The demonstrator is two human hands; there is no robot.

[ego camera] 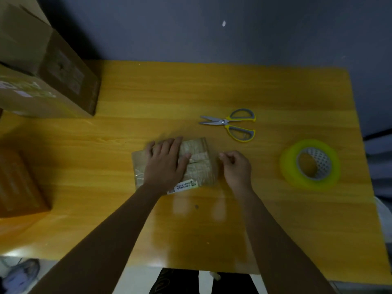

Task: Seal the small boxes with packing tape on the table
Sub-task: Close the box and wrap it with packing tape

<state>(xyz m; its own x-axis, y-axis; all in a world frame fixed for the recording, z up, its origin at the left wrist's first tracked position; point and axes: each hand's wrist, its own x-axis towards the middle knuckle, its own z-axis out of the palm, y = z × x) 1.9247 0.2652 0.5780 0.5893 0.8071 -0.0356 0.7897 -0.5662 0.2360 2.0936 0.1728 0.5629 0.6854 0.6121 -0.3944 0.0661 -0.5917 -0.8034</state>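
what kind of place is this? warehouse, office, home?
Probably a small home or informal packing station, not a warehouse: one yellow wooden table against a dark wall, cardboard boxes stacked at its left edge, and a tape roll and scissors beside the small box.

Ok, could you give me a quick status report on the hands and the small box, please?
Left hand flat on small box, pressing it down. Right hand beside box, fingers curled, seems empty. Tape roll and scissors untouched to the right. Nothing in the way.

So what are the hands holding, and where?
Left hand presses flat on the box top. Right hand is curled beside the box; whether it pinches anything can't be told.
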